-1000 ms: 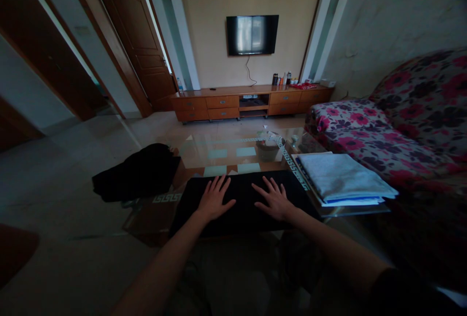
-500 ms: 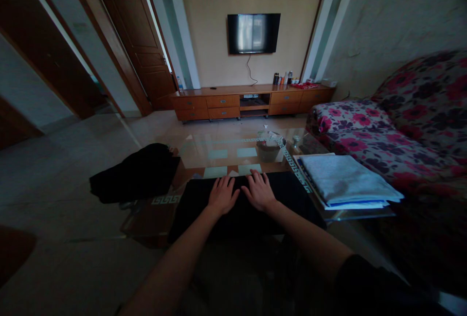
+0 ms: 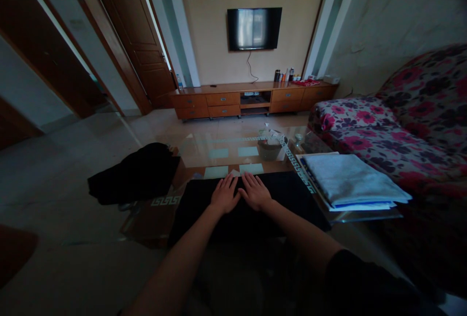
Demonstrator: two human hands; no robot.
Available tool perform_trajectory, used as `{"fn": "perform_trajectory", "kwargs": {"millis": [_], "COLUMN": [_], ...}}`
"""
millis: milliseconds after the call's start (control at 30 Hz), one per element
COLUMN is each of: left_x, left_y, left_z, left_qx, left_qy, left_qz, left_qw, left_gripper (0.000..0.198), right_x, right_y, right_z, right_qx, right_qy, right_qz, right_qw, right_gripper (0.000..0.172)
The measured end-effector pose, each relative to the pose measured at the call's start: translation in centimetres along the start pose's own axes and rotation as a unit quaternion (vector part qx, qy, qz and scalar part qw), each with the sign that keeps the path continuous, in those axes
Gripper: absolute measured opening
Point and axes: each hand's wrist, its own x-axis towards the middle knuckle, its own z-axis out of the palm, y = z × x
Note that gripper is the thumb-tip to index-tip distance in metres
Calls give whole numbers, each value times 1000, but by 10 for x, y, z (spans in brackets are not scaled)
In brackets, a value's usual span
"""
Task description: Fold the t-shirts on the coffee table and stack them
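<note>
A dark folded cloth (image 3: pixel 292 204) lies flat across the near side of the glass table (image 3: pixel 193 153). My left hand (image 3: pixel 225 194) rests palm down near the cloth's far edge, fingers stretched forward. Beside it, my right hand (image 3: pixel 255 191) lies flat on the same cloth, and the two thumbs nearly meet. Neither hand grips anything. To the left is a heaped black cloth (image 3: pixel 134 175) at the table's edge. On the right sits a stack of folded light-coloured cloth (image 3: pixel 353 177).
Under the glass stands a bin (image 3: pixel 270 150) with crumpled white stuff in it. A flowered sofa (image 3: pixel 368 116) borders the table's right side. Farther off are a wooden TV cabinet (image 3: pixel 222 99) and a wall-mounted television (image 3: pixel 254 29).
My right hand has slid a little left, closer to my left hand. The view has shifted slightly. The cloths keep their places.
</note>
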Motion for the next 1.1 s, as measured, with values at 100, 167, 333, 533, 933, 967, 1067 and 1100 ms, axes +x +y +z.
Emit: {"fn": "perform_trajectory", "kwargs": {"millis": [100, 167, 333, 533, 933, 967, 1067, 1100], "left_x": [-5, -11, -28, -50, -52, -52, -50, -48], "left_y": [-7, -15, -45, -83, -95, -96, -92, -89], "left_z": [-2, -4, -12, -25, -23, -23, -24, -24], "left_qx": [2, 8, 36, 55, 62, 62, 74, 81], "left_qy": [11, 20, 26, 4, 28, 29, 38, 44], "left_qz": [-9, -16, -66, -90, -146, -147, -154, -151], "left_qw": [1000, 1000, 997, 994, 987, 987, 985, 984], "left_gripper": [72, 72, 76, 81, 79, 78, 78, 78], "right_x": [-8, -15, -32, -50, -54, -53, -48, -47], "right_y": [11, 18, 42, 97, 138, 138, 133, 129], "right_z": [-4, -7, -13, -20, -15, -17, -21, -22], "right_qx": [-6, -14, -55, -90, -108, -105, -110, -116], "right_qy": [0, 4, 4, 3, 39, 36, 31, 33], "right_qz": [-16, -15, 26, 97, 194, 195, 206, 210], "right_qw": [1000, 1000, 998, 991, 974, 974, 972, 970], "right_gripper": [79, 79, 80, 75, 86, 87, 87, 87]}}
